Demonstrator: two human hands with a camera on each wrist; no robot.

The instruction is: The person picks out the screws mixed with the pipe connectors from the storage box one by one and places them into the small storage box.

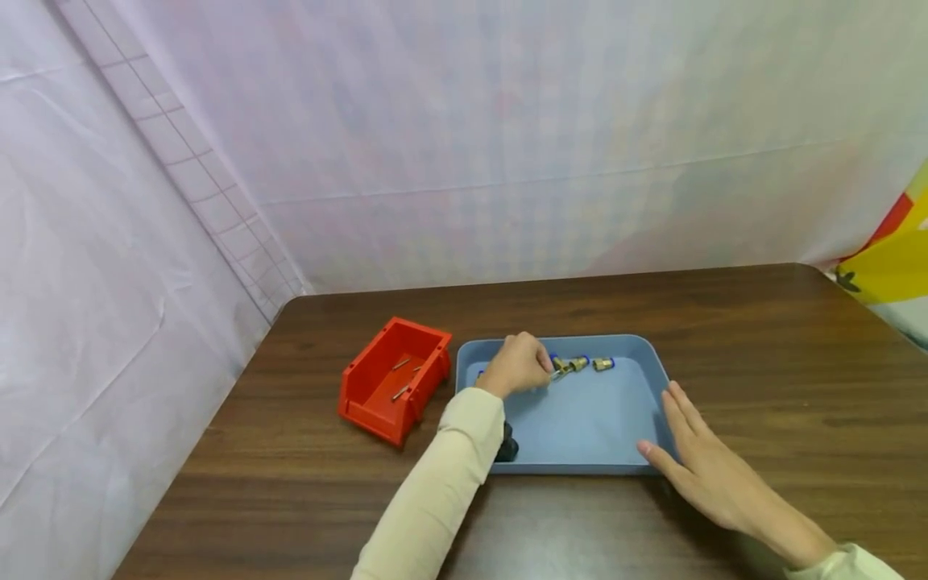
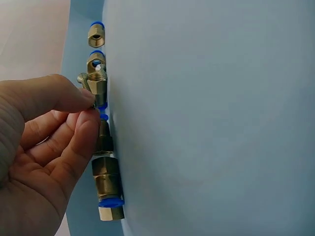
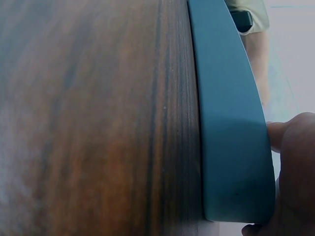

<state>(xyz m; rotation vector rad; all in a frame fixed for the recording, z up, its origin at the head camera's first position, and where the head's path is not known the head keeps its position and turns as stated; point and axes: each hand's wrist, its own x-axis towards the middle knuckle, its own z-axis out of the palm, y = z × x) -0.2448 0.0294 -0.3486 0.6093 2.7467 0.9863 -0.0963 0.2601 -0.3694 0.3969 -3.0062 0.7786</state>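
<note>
In the head view my left hand (image 1: 518,366) reaches over the back of a blue-grey tray (image 1: 590,466). Its thumb and finger pinch a small metal screw (image 2: 83,82), head pointing up, seen in the left wrist view. A second shiny tip shows just beside it. Behind the screw, brass fittings (image 2: 107,177) with blue collars lie in a row along the tray's back wall. My right hand (image 1: 706,471) has its fingers extended along the tray's right side, thumb over the front right corner. In the right wrist view its thumb (image 3: 278,135) is at the rim.
A red open-front bin (image 1: 370,369) stands left of the tray, with several thin metal pieces (image 1: 401,392) inside. Black objects (image 1: 507,445) sit at the tray's front left, partly behind the left sleeve. The wooden table (image 1: 275,451) backs onto a pale curtain (image 1: 507,161).
</note>
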